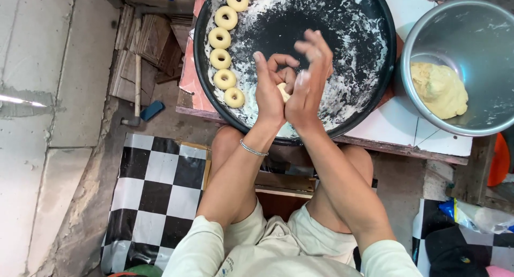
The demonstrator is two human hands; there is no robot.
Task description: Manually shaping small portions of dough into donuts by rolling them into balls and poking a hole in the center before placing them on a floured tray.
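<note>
- Left hand [269, 89] and right hand [309, 79] are pressed palm to palm over the near part of the round black tray [375, 20].
- A small piece of dough [284, 92] sits between the palms; only a pale sliver shows in the gap.
- Left hand: fingers curled in toward the gap, palm against the dough. Loose cupped hold, not a fist.
- Right hand: fingers mostly straight and fanned upward, blurred, palm flat on the dough from the other side.
- So the dough is sandwiched between both palms, above the tray, not touching it as far as I can tell.
- Silver bracelet [252, 148] on the left wrist.
- The tray is dusted with white flour [348, 36], patchy, with bare black in the middle.
- A row of dough rings [220, 58] curves along the tray's left rim, each with a hole in the centre, lying flat and nearly touching one another.
- Nearest ring [234, 97] lies just left of the left hand, apart from it.
- The tray rests on a table [407, 132] with a white top.
- Metal bowl [471, 36] on the table just right of the tray, holding a lump of yellow dough [440, 88] against its near left wall.
- Well apart from both hands.
- Black-and-white checkered mat [155, 191] on the floor below, beside the person's knees.
</note>
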